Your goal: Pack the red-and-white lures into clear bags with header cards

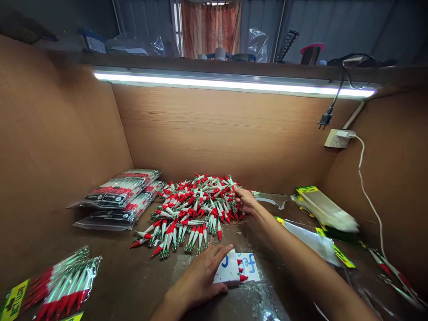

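Note:
A heap of red, white and green lures (194, 209) lies on the brown table in the middle. My right hand (244, 199) reaches into the heap's right side, its fingers pinched on a lure there. My left hand (200, 278) rests nearer to me, fingers flat and apart, pressing on a small white card (230, 269) with blue lettering; a couple of red-tipped lures lie on the card.
Stacked sealed bags of lures (118, 198) sit at the left, and two more packs (56, 290) lie at the near left corner. Empty clear bags with yellow headers (323, 209) lie at the right. Wooden walls enclose the table; a socket and cable (339, 138) hang at right.

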Available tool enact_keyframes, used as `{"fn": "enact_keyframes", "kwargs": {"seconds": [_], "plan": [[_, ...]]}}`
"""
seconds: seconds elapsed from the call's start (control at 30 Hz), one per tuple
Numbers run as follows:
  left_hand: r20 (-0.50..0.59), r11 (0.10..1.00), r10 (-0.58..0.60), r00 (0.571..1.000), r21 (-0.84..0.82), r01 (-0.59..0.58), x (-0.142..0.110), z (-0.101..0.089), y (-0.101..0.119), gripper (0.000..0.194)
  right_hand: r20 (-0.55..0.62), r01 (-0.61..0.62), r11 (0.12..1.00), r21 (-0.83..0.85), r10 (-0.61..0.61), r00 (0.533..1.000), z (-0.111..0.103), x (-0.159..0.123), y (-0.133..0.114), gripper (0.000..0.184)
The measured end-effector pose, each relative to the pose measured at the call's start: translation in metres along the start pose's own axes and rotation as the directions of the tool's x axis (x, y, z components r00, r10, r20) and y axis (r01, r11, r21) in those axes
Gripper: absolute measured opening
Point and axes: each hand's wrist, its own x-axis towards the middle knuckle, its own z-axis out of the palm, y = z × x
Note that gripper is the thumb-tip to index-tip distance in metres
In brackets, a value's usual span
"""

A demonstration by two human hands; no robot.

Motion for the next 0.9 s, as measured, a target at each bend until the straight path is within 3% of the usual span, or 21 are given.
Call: {"fn": "enact_keyframes", "kwargs": {"seconds": [0.33,0.47,0.6,0.7,0.8,0.9], "plan": [[-0.058,0.999,0.031,0.998,0.041,-0.029,-0.002,0.005,-0.003,0.112,0.072,0.071,0.997,-0.013,-0.069,0.995,0.027,-0.001,-0.006,0.052],[-0.194,1.0,-0.003,0.981,0.001,0.003,0.002,0.007,-0.007,0.089,0.126,0.082,0.996,-0.028,-0.078,0.989,0.015,-0.016,-0.016,0.049],[-0.394,0.973,-0.169,0.903,-0.211,0.09,0.008,0.003,-0.01,0.07,0.182,0.065,0.998,-0.013,-0.062,0.981,0.001,-0.043,-0.028,0.048],[-0.383,0.853,-0.332,0.862,-0.512,0.102,0.013,0.002,-0.014,0.074,0.243,0.037,0.999,0.008,-0.038,0.969,0.0,-0.07,-0.034,0.048],[-0.282,0.646,-0.373,0.884,-0.763,0.029,0.019,0.006,-0.017,0.082,0.311,-0.013,1.0,0.025,0.005,0.951,0.008,-0.098,-0.032,0.049],[-0.179,0.472,-0.339,0.924,-0.882,0.002,0.023,0.01,-0.013,0.087,0.381,-0.097,0.99,0.099,0.052,0.923,0.019,-0.121,-0.024,0.048]]}}
